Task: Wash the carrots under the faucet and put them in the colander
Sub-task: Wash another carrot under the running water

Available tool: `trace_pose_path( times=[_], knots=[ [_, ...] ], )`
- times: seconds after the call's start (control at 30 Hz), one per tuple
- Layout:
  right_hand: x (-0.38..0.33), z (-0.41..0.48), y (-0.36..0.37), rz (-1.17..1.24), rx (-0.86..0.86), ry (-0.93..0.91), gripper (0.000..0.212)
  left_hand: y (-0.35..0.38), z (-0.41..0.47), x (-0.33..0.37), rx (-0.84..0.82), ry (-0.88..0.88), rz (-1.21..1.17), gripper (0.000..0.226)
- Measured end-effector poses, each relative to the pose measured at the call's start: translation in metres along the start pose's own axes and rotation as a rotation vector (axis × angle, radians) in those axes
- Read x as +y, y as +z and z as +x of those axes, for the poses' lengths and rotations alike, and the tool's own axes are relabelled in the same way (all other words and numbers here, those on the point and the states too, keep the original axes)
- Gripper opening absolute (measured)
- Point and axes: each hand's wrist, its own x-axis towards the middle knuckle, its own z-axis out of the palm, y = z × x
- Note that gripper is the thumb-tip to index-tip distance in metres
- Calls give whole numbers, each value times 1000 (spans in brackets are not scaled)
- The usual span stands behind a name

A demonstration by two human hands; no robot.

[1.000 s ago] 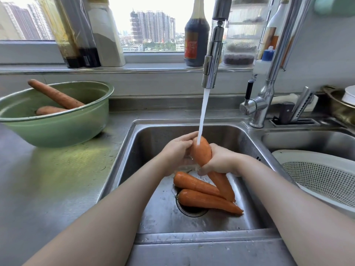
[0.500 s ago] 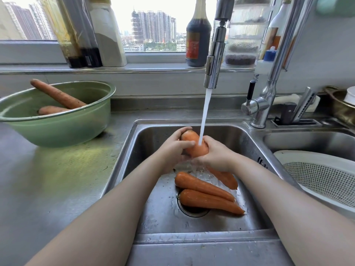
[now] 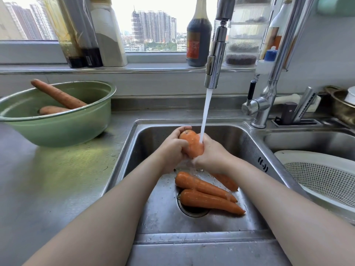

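1. Currently, the left hand (image 3: 173, 148) curls round the thick end of the held carrot (image 3: 192, 144), and the right hand (image 3: 213, 158) wraps its mid-section. The tapered tip projects below the right hand. The water stream (image 3: 205, 112) from the faucet (image 3: 215, 60) strikes the carrot between the two hands.
2. Slip hazard: the wet, tapered carrot probably offers little grip. A loosened hold could drop it onto the two carrots (image 3: 203, 186) lying directly below the hands on the floor of the sink (image 3: 163, 217).
3. Drain hazard: one of those carrots lies across the drain (image 3: 193, 211). A knock could wedge its tip into the opening or slow the drainage.
4. Splash hazard: the stream deflects off the carrot and the right hand. Tilting the carrot outward could throw water over the sink's near edge, toward the person.
5. Transfer hazard: the colander (image 3: 307, 156) sits to the right of the right hand, in the adjoining basin, with a dividing wall between. A one-handed carry with a wet grip could clip that wall and drop the carrot short.
6. Omission hazard: two further carrots (image 3: 57, 95), dull and apparently unwashed, lie in the green bowl (image 3: 57, 129), well to the left of the left hand. They could be overlooked. No carrot shows in the visible part of the colander.
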Motion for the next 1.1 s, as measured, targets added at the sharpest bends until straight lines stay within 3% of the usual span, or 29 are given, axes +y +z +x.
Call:
trace_pose_path(
  times=[0.17,0.37,0.53,1.1],
  knots=[
    [5,0,-8,26,-26,27,86,1,-2,1,-29,57,7,37],
    [14,1,-14,-1,-50,76,72,16,-7,1,5,112,247,40],
    [16,4,-14,-54,-29,76,73,15,-8,5,79,189,384,36],
    [16,2,-21,-10,-30,66,68,15,-4,1,18,92,143,44]
  ],
)
